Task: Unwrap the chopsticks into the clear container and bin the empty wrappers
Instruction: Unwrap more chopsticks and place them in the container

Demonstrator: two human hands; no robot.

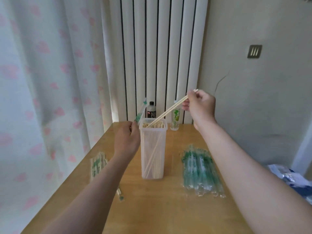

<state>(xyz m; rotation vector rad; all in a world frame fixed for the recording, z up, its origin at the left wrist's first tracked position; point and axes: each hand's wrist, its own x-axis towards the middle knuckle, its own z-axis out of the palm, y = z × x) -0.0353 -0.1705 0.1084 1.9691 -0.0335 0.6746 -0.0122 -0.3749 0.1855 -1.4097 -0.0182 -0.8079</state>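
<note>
A tall clear container [152, 173] stands mid-table with several bare chopsticks inside. My right hand [200, 107] pinches the top end of a bare pair of chopsticks [167, 112], held slanted with its tips inside the container's mouth. My left hand [126, 138], just left of the container's rim, holds an empty clear wrapper [141, 112] with green print that sticks upward. Wrapped chopsticks [98, 163] lie on the table at the left. A pile of empty green-printed wrappers [200, 173] lies at the right.
A dark soda bottle [151, 110] and a glass with a green pattern [175, 119] stand at the wooden table's [152, 208] far edge, before a radiator. A curtain hangs at the left. A blue and white plastic bag [293, 179] lies beyond the table's right edge.
</note>
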